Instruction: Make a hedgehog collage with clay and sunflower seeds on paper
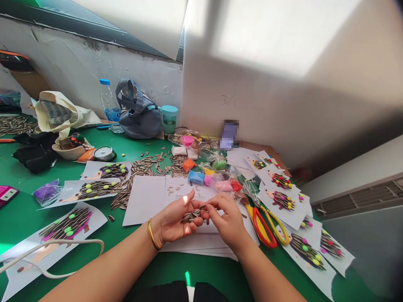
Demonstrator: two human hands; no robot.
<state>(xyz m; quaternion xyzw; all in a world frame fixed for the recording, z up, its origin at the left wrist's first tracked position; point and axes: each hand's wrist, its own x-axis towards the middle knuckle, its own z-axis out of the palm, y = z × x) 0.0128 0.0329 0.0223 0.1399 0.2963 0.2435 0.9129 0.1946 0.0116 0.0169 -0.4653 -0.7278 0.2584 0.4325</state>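
Note:
My left hand (pixel 176 218) is turned palm up and cupped, with a small heap of striped sunflower seeds (pixel 190 216) lying in it. Above the heap, my right hand (pixel 225 216) pinches a single sunflower seed (pixel 203 207) between thumb and finger. Both hands are over a stack of white paper (pixel 145 197). A few pale seeds (pixel 175 188) lie on the sheet just beyond my fingers. Further back is a loose pile of sunflower seeds (pixel 147 165). Small packets of coloured clay, one of them blue (pixel 196 178), sit behind the paper.
Red and yellow scissors (pixel 264 228) lie right of the paper. Seed-and-clay hedgehog cards (pixel 281 199) overlap on the right; more cards (pixel 67 226) lie left, near a white cable (pixel 75 241). A bottle (pixel 110 102), grey bag (pixel 140 115) and teal cup (pixel 169 119) stand behind.

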